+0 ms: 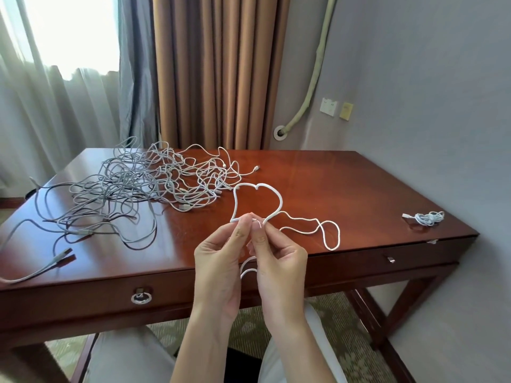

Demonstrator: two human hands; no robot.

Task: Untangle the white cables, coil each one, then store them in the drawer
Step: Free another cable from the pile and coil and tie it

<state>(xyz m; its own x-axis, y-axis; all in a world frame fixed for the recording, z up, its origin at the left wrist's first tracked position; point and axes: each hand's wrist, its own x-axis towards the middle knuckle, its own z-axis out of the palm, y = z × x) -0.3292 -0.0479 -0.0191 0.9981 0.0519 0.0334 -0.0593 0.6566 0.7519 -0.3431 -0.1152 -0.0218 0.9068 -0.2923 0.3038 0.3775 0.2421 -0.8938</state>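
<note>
Cable (278, 201) loop pinched between left hand (218, 261) and right hand (279, 264)

This looks like a hotel room or a bedroom in a home. A polished reddish-brown wooden desk (318, 183) with a metal ring-pull drawer (140, 297) stands against a plain grey-lilac wall (428, 78). Behind it hang long pleated tan drapes (215, 70), a grey curtain panel (137, 67) and sheer white window curtains (47, 87) with daylight behind them. A white wall socket (328, 107) sits beside a wrapped pipe (313, 76) entering the wall. Patterned green-beige carpet (340, 335) covers the floor.
</note>
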